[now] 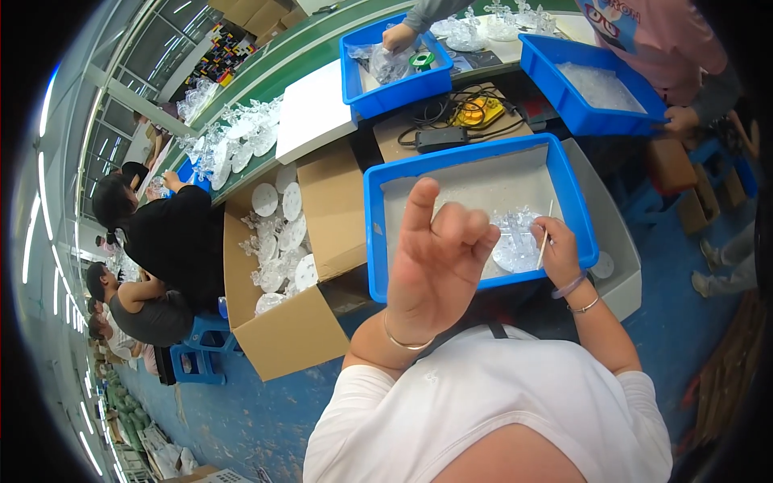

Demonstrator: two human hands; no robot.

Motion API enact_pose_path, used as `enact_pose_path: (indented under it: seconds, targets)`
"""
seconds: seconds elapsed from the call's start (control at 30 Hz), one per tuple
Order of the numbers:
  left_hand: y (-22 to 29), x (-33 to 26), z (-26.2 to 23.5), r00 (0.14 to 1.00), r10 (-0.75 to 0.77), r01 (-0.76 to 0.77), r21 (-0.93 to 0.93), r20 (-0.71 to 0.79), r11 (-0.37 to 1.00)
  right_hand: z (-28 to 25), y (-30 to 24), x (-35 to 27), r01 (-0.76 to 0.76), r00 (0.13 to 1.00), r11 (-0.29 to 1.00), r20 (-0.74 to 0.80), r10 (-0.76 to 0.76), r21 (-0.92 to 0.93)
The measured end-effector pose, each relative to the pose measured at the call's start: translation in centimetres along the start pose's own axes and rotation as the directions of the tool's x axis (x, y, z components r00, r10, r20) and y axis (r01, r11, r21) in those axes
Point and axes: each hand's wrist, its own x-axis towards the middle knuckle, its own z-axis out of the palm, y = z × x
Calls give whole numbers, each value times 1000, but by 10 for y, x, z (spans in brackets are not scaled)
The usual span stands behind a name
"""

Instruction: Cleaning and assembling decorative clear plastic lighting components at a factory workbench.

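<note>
Quickly, edges left to right: open cardboard carton point(282, 338) just beside the blue tray point(374, 233), so little room there; inside the tray, open room over the grey floor at left and far side; black adapter point(441, 139) and cables just beyond the far rim; pale grey box point(630, 278) juts out past the right rim.

Hands: left hand point(435, 270) raised above the near rim, palm toward camera, one digit up, others curled; cannot tell if it grips anything. Right hand point(561, 251) partly closed, pinching a thin stick point(550, 211) over the tray's right part. Clear piece point(515, 251) sits in the tray just left of the right hand; contact with the fingertips can't be told.

Materials: brown corrugated carton full of clear round discs point(292, 203); tray smooth plastic, rounded corners; clear piece glossy, round base, spiky top; stick pale, straight, slim.
</note>
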Motion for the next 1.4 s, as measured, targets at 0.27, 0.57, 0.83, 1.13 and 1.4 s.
enact_pose_path:
  seconds: [0.27,0.57,0.83,1.13,1.4]
  targets:
    - [5,1,7,983,-48,51,10,-177,999,-1,3,-1,5,1000,1000,-25,-5,-12]
    - [8,5,11,950,160,30,586,-269,810,-1,1,-2,-2,1000,1000,-14,2,-6]
    - [4,4,16,949,160,-58,348,-272,936,2,2,-1,-5,1000,1000,-4,5,20]
    - [11,16,63,999,47,-46,133,-6,990,0,10,-3,-62,997,998,-45,63,15]
    - [-23,6,63,995,62,-70,111,77,991,1,5,-3,-15,1000,1000,-21,15,10]
